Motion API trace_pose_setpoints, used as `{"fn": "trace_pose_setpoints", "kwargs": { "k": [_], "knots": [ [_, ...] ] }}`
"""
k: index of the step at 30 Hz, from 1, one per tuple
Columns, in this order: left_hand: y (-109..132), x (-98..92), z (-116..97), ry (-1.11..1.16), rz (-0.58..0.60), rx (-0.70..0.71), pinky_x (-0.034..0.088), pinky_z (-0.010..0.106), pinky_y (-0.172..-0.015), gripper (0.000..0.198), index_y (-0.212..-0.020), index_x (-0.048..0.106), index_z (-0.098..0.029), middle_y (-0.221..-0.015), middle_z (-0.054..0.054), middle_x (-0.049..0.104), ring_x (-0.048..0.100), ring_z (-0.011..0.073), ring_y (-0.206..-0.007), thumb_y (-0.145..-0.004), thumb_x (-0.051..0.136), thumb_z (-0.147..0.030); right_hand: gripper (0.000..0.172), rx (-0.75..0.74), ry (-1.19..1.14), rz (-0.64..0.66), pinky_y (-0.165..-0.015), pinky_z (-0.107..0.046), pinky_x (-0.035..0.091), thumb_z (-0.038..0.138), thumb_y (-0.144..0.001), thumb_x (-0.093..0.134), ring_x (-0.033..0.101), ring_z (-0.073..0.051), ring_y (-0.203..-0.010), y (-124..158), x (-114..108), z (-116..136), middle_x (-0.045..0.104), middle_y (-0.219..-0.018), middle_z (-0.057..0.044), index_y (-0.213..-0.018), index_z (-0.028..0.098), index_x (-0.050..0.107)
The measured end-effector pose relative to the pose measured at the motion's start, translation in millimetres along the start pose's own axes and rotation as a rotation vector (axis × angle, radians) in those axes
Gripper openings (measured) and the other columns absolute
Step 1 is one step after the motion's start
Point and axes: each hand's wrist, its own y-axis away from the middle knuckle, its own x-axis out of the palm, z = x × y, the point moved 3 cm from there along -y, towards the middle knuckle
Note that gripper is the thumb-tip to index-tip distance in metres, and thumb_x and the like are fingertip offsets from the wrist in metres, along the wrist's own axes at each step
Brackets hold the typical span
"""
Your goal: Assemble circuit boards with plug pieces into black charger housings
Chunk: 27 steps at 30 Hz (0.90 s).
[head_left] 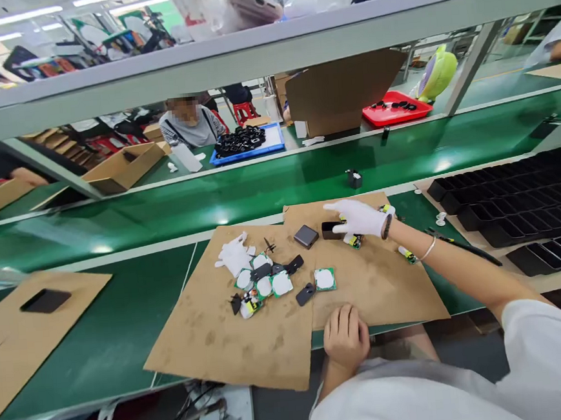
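Observation:
My right hand [363,219], in a white glove, reaches over the cardboard with its fingers stretched out and apart. Its thumb overlaps a black casing [331,230], and a yellow-and-green circuit part [353,240] shows just below the palm. My left hand [346,339], bare, rests with curled fingers at the cardboard's near edge; nothing shows in it. Closest to it lie a green board with a white pad [325,279] and a small black piece [305,294]. A closed black box [306,236] sits left of the right hand.
Several white-padded boards [281,284] and a white glove [235,255] lie on the left cardboard. Black trays [508,202] stand at right, near black-handled pliers [463,245]. A black adapter [354,178] is on the green belt [254,192]. Across it, a person [191,123] sits behind a blue tray [275,137].

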Motion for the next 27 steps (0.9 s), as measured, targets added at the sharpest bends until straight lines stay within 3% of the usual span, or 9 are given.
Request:
{"fn": "trace_pose_setpoints", "kwargs": {
  "k": [4,7,9,12,15,17,19,23,27],
  "knots": [
    [-10.8,-10.4,-4.6,0.09,0.032,-0.129,0.054,0.042,-0.091,0.033,-0.118,0.066,-0.021,-0.114,0.013,0.073,0.068,0.0283,-0.105,-0.088,0.053,-0.02,0.042,-0.045,0.124,-0.012,-0.093,-0.041,0.045,0.03,-0.089,0.057,0.059,-0.032,-0.111,31.6,12.2,45.7,0.07,-0.108,-0.015,-0.13,0.018,0.061],
    [-18.5,-26.1,-6.3,0.228,-0.067,-0.29,0.048,0.047,-0.105,0.059,-0.144,0.041,-0.017,-0.14,0.019,0.057,0.055,0.0319,-0.13,-0.089,0.058,-0.028,0.039,-0.021,0.051,-0.063,-0.087,-0.039,0.046,0.032,-0.089,0.055,0.061,-0.031,-0.104,71.7,6.5,63.3,0.069,-0.108,-0.015,-0.126,0.019,0.063],
    [-24.6,-36.1,-6.0,0.384,-0.059,-0.337,0.041,0.049,-0.114,0.08,-0.153,0.021,-0.017,-0.152,0.02,0.044,0.043,0.0323,-0.142,-0.087,0.063,-0.032,0.034,-0.149,-0.081,0.043,-0.089,-0.036,0.046,0.027,-0.086,0.058,0.063,-0.027,-0.1,103.2,9.5,74.3,0.07,-0.106,-0.01,-0.119,0.024,0.067],
    [-34.0,-44.6,-2.7,0.665,0.158,-0.333,0.039,0.046,-0.117,0.095,-0.155,0.011,-0.02,-0.151,0.018,0.045,0.046,0.0287,-0.141,-0.082,0.07,-0.032,0.035,-0.347,-0.327,0.24,-0.092,-0.033,0.047,0.011,-0.083,0.051,0.064,-0.021,-0.1,142.8,21.8,86.1,0.07,-0.107,-0.005,-0.108,0.025,0.071],
    [-39.9,-47.9,3.0,0.807,0.388,-0.374,0.043,0.044,-0.114,0.099,-0.156,0.01,-0.022,-0.145,0.014,0.053,0.053,0.0259,-0.134,-0.078,0.072,-0.025,0.043,-0.423,-0.492,0.275,-0.098,-0.035,0.048,0.005,-0.078,0.05,0.063,-0.02,-0.109,157.1,26.7,85.9,0.069,-0.114,-0.006,-0.11,0.023,0.071],
    [-43.2,-49.9,4.3,0.818,0.462,-0.384,0.041,0.045,-0.115,0.097,-0.156,0.014,-0.024,-0.143,0.013,0.055,0.052,0.0261,-0.135,-0.077,0.071,-0.019,0.046,-0.458,-0.544,0.286,-0.104,-0.037,0.045,0.008,-0.075,0.055,0.06,-0.021,-0.117,152.6,22.3,80.9,0.067,-0.121,-0.006,-0.116,0.025,0.07],
    [-46.8,-52.2,1.8,0.807,0.497,-0.355,0.039,0.048,-0.116,0.097,-0.155,0.018,-0.026,-0.141,0.012,0.057,0.052,0.0267,-0.134,-0.075,0.071,-0.015,0.043,-0.356,-0.481,0.227,-0.107,-0.038,0.044,0.014,-0.078,0.06,0.059,-0.022,-0.12,137.9,14.6,70.3,0.066,-0.125,-0.005,-0.119,0.025,0.068],
    [-52.0,-58.1,-6.3,0.77,0.513,-0.314,0.036,0.052,-0.117,0.104,-0.156,0.016,-0.029,-0.142,0.01,0.056,0.051,0.0278,-0.134,-0.071,0.075,-0.012,0.035,0.233,0.042,0.076,-0.092,-0.044,0.05,0.034,-0.088,0.061,0.061,-0.031,-0.112,99.0,9.9,44.3,0.066,-0.118,-0.014,-0.121,0.024,0.065],
    [-52.7,-64.5,-8.1,0.719,0.537,-0.335,0.037,0.051,-0.116,0.102,-0.156,0.018,-0.027,-0.144,0.013,0.051,0.049,0.0289,-0.135,-0.072,0.075,-0.015,0.039,0.35,0.162,0.076,-0.085,-0.045,0.05,0.041,-0.088,0.062,0.059,-0.036,-0.112,67.3,27.4,43.4,0.06,-0.121,-0.022,-0.121,0.021,0.061]
  ]
}}
